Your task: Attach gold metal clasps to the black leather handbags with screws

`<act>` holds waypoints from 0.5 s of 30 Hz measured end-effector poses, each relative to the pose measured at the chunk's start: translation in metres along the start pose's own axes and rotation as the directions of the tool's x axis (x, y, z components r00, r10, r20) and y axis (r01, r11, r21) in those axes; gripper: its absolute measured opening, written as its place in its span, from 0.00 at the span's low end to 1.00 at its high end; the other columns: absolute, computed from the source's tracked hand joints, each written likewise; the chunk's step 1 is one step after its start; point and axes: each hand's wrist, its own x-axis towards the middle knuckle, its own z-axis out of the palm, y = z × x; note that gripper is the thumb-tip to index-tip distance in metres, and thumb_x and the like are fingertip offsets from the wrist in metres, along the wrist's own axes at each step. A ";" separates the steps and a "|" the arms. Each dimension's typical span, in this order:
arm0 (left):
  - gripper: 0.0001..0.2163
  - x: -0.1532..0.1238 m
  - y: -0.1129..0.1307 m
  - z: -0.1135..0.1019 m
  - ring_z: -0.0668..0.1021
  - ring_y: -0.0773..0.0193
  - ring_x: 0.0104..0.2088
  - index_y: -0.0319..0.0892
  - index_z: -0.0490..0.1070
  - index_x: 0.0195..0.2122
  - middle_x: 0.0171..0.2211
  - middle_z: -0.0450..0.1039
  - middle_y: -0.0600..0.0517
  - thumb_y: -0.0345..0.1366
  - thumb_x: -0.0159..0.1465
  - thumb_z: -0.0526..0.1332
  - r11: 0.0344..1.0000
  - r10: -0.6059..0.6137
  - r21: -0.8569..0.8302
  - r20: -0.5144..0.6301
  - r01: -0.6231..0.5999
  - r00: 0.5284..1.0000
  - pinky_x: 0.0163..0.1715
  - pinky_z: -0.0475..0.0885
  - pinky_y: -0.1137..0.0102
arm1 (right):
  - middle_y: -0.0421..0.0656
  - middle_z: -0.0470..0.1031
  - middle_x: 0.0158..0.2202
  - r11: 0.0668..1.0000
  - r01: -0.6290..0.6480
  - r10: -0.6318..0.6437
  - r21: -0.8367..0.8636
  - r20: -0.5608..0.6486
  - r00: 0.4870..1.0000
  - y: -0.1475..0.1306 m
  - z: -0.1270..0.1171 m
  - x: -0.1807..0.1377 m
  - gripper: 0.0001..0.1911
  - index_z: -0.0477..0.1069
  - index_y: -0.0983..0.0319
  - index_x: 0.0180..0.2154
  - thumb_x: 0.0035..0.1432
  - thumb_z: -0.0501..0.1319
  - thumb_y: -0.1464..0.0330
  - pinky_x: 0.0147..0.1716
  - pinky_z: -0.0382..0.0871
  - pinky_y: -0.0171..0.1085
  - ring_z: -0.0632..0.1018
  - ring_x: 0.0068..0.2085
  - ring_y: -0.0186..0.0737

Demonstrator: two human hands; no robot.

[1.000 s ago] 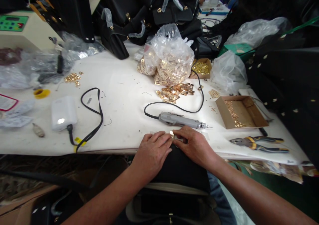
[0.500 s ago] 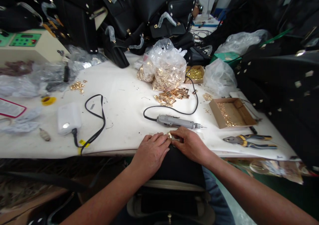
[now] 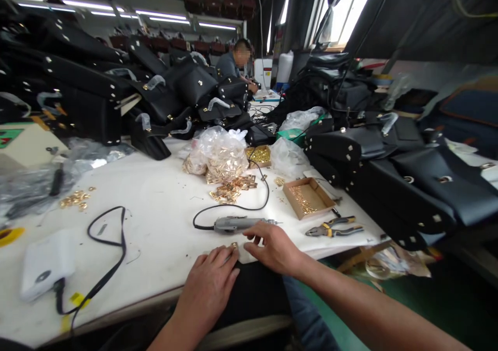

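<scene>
My left hand (image 3: pixel 212 283) rests at the near edge of the white table (image 3: pixel 163 206), its fingers pressed together on a small gold fitting (image 3: pixel 234 246). My right hand (image 3: pixel 274 248) sits just right of the fitting with fingers curled in a pinch; what it holds is hidden. Both hands lie over a black bag (image 3: pixel 257 294) in my lap. A grey electric screwdriver (image 3: pixel 237 223) with a black cord lies just beyond my right fingertips.
A plastic bag of gold parts (image 3: pixel 221 156), loose gold pieces (image 3: pixel 231 190), a cardboard box (image 3: pixel 307 198) and pliers (image 3: pixel 334 229) lie ahead and right. A white power unit (image 3: pixel 46 263) sits left. Black handbags (image 3: pixel 408 180) are piled on both sides. Another person (image 3: pixel 233 63) works far back.
The view has tilted up and swung, showing the room beyond the table. My right hand has drawn slightly right of the fitting; my left hand stays on it.
</scene>
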 end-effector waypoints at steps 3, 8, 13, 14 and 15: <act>0.16 -0.003 -0.002 0.008 0.77 0.52 0.55 0.47 0.73 0.58 0.57 0.76 0.48 0.36 0.71 0.59 1.000 0.013 0.012 -0.046 -0.013 0.999 0.48 0.72 0.57 | 0.43 0.80 0.40 0.990 -0.005 -0.004 -0.140 -0.064 0.998 0.002 -0.018 0.003 0.11 0.81 0.59 0.46 0.61 0.65 0.67 0.40 0.71 0.36 0.80 0.37 0.39; 0.15 -0.006 -0.007 0.018 0.78 0.51 0.55 0.49 0.74 0.57 0.57 0.77 0.51 0.40 0.70 0.60 0.999 0.033 0.044 -0.139 -0.027 0.990 0.50 0.72 0.55 | 0.45 0.80 0.42 0.922 -0.055 0.035 -0.384 -0.057 0.998 0.009 -0.032 0.017 0.12 0.80 0.59 0.47 0.62 0.65 0.66 0.44 0.69 0.38 0.79 0.45 0.44; 0.16 -0.009 -0.014 0.028 0.79 0.53 0.53 0.51 0.73 0.58 0.56 0.78 0.53 0.41 0.69 0.61 0.988 0.117 0.133 -0.261 -0.084 0.958 0.55 0.70 0.53 | 0.48 0.79 0.45 0.841 0.035 -0.004 -0.540 0.058 0.998 0.010 -0.016 0.035 0.18 0.80 0.58 0.46 0.57 0.70 0.55 0.48 0.67 0.43 0.76 0.49 0.51; 0.17 -0.010 -0.015 0.030 0.80 0.53 0.52 0.51 0.73 0.57 0.55 0.79 0.53 0.42 0.68 0.62 0.984 0.136 0.150 -0.281 -0.097 0.950 0.54 0.71 0.53 | 0.49 0.79 0.45 0.826 0.057 -0.010 -0.561 0.088 0.996 0.011 -0.011 0.040 0.20 0.80 0.59 0.46 0.56 0.71 0.54 0.48 0.67 0.45 0.76 0.49 0.53; 0.17 -0.010 -0.017 0.031 0.80 0.53 0.51 0.51 0.73 0.57 0.55 0.79 0.53 0.43 0.68 0.62 0.981 0.152 0.163 -0.296 -0.107 0.943 0.53 0.72 0.54 | 0.50 0.79 0.45 0.817 0.075 -0.011 -0.571 0.114 0.993 0.011 -0.006 0.045 0.21 0.79 0.60 0.46 0.55 0.71 0.55 0.48 0.67 0.46 0.76 0.50 0.54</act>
